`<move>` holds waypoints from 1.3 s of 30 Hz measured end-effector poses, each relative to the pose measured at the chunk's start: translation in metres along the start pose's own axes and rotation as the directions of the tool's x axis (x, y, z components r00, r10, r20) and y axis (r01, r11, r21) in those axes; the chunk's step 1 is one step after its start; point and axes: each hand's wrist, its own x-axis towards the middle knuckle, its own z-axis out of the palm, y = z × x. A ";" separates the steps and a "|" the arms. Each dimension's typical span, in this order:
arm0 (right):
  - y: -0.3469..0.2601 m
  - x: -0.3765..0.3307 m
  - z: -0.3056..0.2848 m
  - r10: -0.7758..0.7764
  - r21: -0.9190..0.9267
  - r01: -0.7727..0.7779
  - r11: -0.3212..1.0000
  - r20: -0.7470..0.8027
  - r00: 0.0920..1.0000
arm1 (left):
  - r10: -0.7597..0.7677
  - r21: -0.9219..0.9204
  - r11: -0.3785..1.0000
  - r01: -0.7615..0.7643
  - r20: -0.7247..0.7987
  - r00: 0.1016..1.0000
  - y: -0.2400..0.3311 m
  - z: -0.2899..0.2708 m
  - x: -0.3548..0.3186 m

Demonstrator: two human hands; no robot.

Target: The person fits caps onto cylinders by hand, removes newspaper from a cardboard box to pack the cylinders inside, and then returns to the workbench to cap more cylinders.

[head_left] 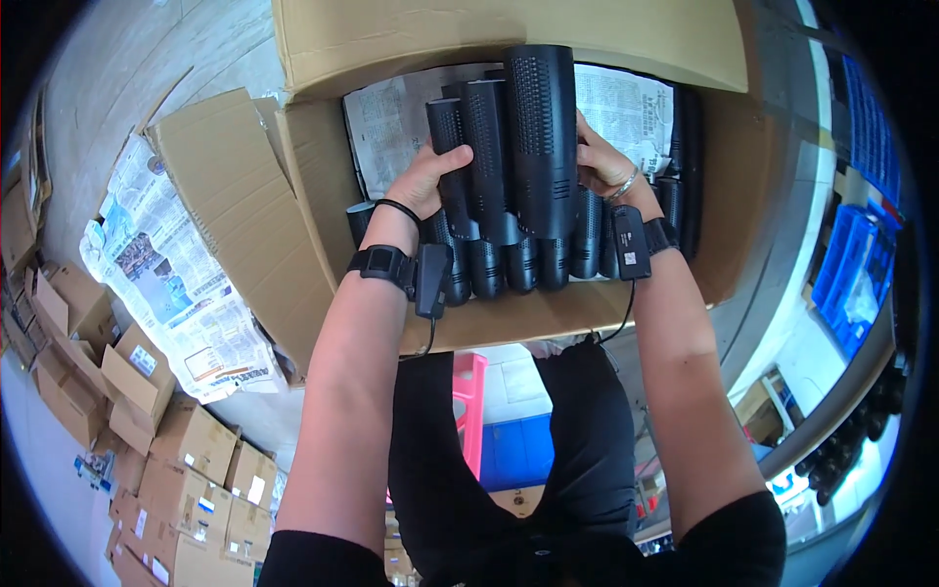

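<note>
A cluster of black perforated cylinders (543, 137) is squeezed between my two hands above a large cardboard box (548, 321). The nearest cylinder on the right looks biggest, and slimmer ones stand beside it to the left. My left hand (428, 178) presses the cluster's left side, thumb across the outer cylinder. Against the right side, my right hand (601, 162) is closed, its fingers partly hidden behind the big cylinder. Below them, several more black cylinders (523, 266) stand in a row inside the box. Printed newspaper (626, 106) lines the box beneath and behind.
The box's left flap (240, 215) folds outward, beside loose newspaper sheets (176, 284). Stacked cardboard boxes (186, 450) fill the lower left. Blue plastic crates (843, 269) stand at the right. Between my legs are a pink plastic stool (470, 411) and a blue bin (516, 452).
</note>
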 end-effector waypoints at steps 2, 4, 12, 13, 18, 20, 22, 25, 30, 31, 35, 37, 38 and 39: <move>-0.003 -0.002 0.003 -0.020 -0.008 0.020 1.000 0.008 1.000 | 0.030 -0.009 0.999 -0.031 -0.015 0.999 -0.002 -0.002 -0.002; -0.008 -0.008 0.009 -0.027 0.013 0.027 1.000 0.014 1.000 | 0.027 -0.007 1.000 -0.027 0.012 1.000 0.002 0.001 -0.006; -0.035 -0.058 0.037 0.089 -0.108 -0.088 0.990 0.001 0.996 | 0.096 0.024 0.995 -0.096 -0.009 0.995 0.015 0.047 -0.069; -0.041 -0.076 0.050 0.091 -0.091 -0.094 0.991 -0.032 0.995 | 0.095 0.048 0.994 -0.094 -0.014 0.995 0.012 0.054 -0.082; -0.037 -0.163 0.091 0.235 0.031 -0.233 0.972 -0.071 0.969 | 0.077 0.090 0.993 -0.078 0.015 0.997 -0.002 0.100 -0.166; -0.037 -0.203 0.102 0.284 0.030 -0.284 0.958 0.000 0.959 | 0.068 0.044 0.997 -0.069 0.021 0.997 -0.008 0.124 -0.203; -0.044 -0.246 0.134 0.140 0.117 -0.138 0.983 -0.004 0.990 | 0.045 0.066 0.997 -0.047 0.032 0.998 -0.010 0.150 -0.237; -0.042 -0.313 0.155 0.040 0.174 -0.035 0.984 -0.029 0.999 | -0.029 0.156 0.987 0.024 0.028 0.999 -0.017 0.188 -0.281; -0.048 -0.422 0.197 -0.086 0.301 0.099 0.948 -0.056 0.995 | -0.176 0.229 0.962 0.146 0.113 0.978 -0.032 0.252 -0.342; -0.058 -0.448 0.204 -0.138 0.354 0.151 0.923 -0.064 0.988 | -0.209 0.254 0.952 0.172 0.125 0.970 -0.038 0.268 -0.348; -0.062 -0.548 0.177 -0.351 0.407 0.410 0.816 -0.214 0.912 | -0.232 0.387 0.912 0.135 0.215 0.949 -0.074 0.371 -0.354; -0.061 -0.603 0.161 -0.364 0.415 0.453 0.789 -0.278 0.889 | -0.340 0.420 0.883 0.211 0.259 0.904 -0.100 0.421 -0.354; -0.066 -0.635 0.156 -0.367 0.417 0.476 0.775 -0.317 0.875 | -0.358 0.453 0.866 0.212 0.265 0.896 -0.117 0.442 -0.352; -0.069 -0.667 0.147 -0.370 0.413 0.498 0.762 -0.354 0.859 | -0.397 0.482 0.846 0.227 0.286 0.872 -0.137 0.468 -0.348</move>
